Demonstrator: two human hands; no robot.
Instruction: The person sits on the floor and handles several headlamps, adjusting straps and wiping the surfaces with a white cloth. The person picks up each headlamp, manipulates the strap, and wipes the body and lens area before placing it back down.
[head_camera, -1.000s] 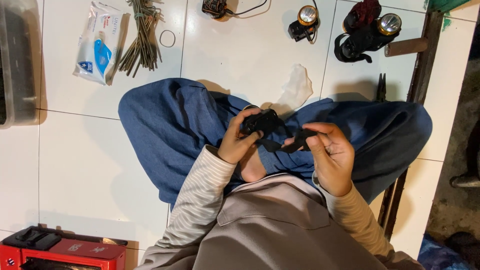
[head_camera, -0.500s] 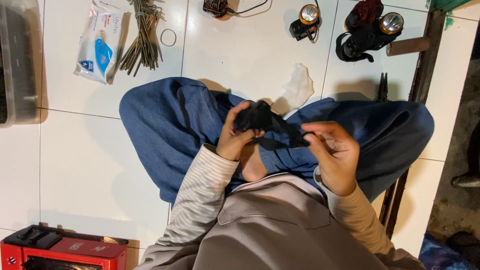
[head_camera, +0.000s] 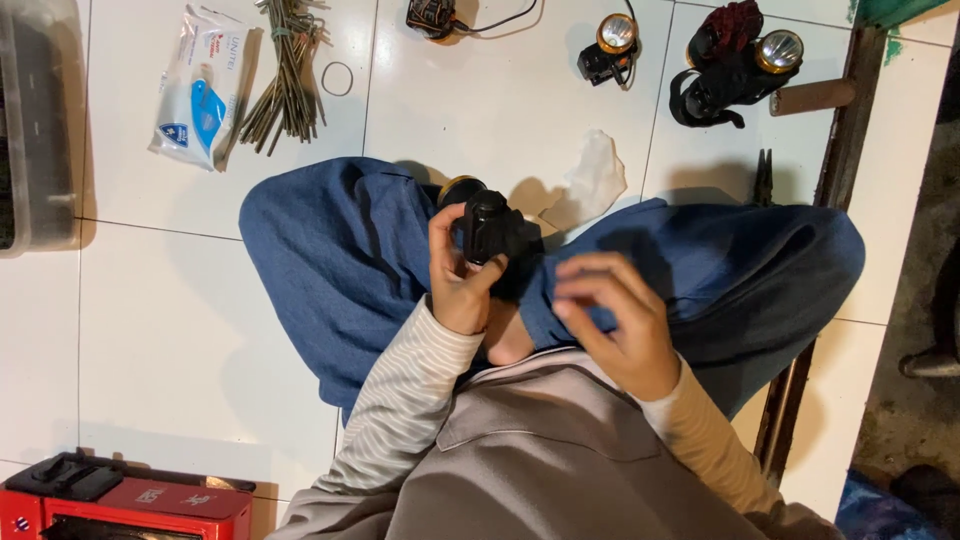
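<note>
A black headlamp (head_camera: 490, 225) with a yellow-rimmed front sat over the person's crossed legs in blue trousers (head_camera: 340, 260), above the white tiled floor (head_camera: 160, 330). The left hand (head_camera: 458, 275) had its grip clenched around the lamp's body, thumb on its side. The right hand (head_camera: 615, 320) hovered just beside it with the grip released, fingers loosely curled and holding nothing. A crumpled white tissue (head_camera: 592, 180) lay on the floor past the knees. Farther off lay two more headlamps (head_camera: 740, 55), a bundle of thin sticks (head_camera: 285, 75) and a rubber band (head_camera: 337, 78). At upper left lay a flat white wipes packet (head_camera: 195, 90) with a blue label, and at lower left a red box (head_camera: 130, 500).
</note>
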